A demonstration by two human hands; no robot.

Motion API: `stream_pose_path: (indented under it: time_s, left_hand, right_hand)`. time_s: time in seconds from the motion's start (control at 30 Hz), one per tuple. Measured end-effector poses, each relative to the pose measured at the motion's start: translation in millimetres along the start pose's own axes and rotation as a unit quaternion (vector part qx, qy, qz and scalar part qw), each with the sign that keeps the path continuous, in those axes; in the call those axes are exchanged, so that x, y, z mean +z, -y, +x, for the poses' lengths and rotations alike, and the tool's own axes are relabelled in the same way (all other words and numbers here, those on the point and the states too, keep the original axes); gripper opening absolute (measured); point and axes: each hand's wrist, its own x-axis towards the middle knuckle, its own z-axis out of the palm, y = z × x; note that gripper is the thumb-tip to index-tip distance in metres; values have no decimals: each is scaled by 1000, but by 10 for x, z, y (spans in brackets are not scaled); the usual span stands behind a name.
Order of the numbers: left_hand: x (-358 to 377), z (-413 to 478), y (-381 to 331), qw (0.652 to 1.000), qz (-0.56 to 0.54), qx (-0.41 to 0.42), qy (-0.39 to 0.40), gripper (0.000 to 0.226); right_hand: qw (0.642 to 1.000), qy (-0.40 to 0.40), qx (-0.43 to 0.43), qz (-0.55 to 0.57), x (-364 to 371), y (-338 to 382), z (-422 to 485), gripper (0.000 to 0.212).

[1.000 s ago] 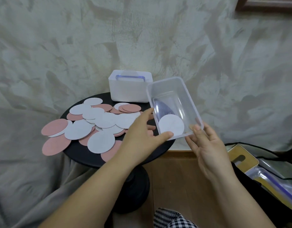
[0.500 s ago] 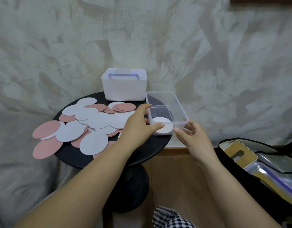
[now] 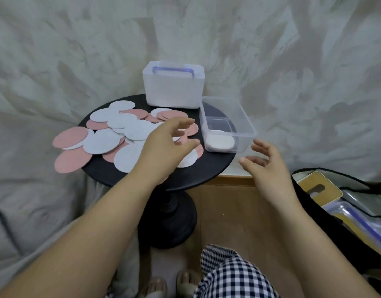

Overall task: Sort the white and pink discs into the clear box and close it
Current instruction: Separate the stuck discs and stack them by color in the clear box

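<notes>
Both hands empty, clear box [image 3: 228, 123] standing upright on the round black surface [image 3: 209, 168].

Left hand [image 3: 166, 151] spread wide over the near edge of the white and pink discs [image 3: 112, 134], fingers curled, gripping nothing. Right hand [image 3: 264, 166] open and loose just off the surface's right rim, near the box but not touching it. One white disc [image 3: 219, 143] lying flat in the box's near end. White lidded container [image 3: 173, 87] with a purple handle just behind, beside the box.
</notes>
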Motion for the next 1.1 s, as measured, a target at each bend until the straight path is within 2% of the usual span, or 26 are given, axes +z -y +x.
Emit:
stream_pose_path:
  time_s: [0.07, 0.13, 0.2, 0.23, 0.3, 0.4, 0.47, 0.57, 0.7, 0.8, 0.97, 1.1]
  left_hand:
    - [-157, -180, 78, 999, 8, 8, -48, 24]
    - [-284, -348, 183, 997, 19, 6, -78, 19]
    - [-399, -463, 303, 993, 74, 24, -92, 17]
    - [-456, -492, 363, 988, 118, 39, -96, 17]
    - [-546, -504, 489, 972, 212, 57, -82, 33]
    - [-625, -517, 615, 957, 288, 8, -16, 49]
    - [-648, -553, 660, 952, 303, 21, 23, 56]
    - [-669, -619, 682, 948, 306, 73, 56, 62]
    - [-686, -666, 697, 949, 283, 112, 85, 60]
    - [-708, -672, 705, 960, 242, 119, 73, 55]
    - [-776, -682, 703, 970, 196, 137, 34, 36]
    - [-887, -680, 717, 982, 144, 125, -8, 21]
  right_hand:
    - [997, -18, -58, -41, 56, 4, -175, 35]
    - [988, 3, -134, -73, 157, 45, -322, 30]
    - [968, 30, -218, -120, 298, 94, -395, 20]
    - [956, 41, -252, -143, 379, 125, -409, 15]
    - [936, 63, -295, -178, 548, 204, -417, 23]
    - [915, 117, -299, -243, 764, 270, -423, 48]
    - [897, 147, -296, -292, 830, 231, -437, 59]
    - [880, 171, -303, -323, 782, 141, -429, 61]
    - [890, 165, -305, -295, 593, 82, -376, 58]
    - [890, 147, -324, -285, 560, 120, -395, 59]
    - [853, 201, -380, -295, 804, 212, -461, 55]
    - [882, 176, -361, -246, 862, 182, -483, 42]
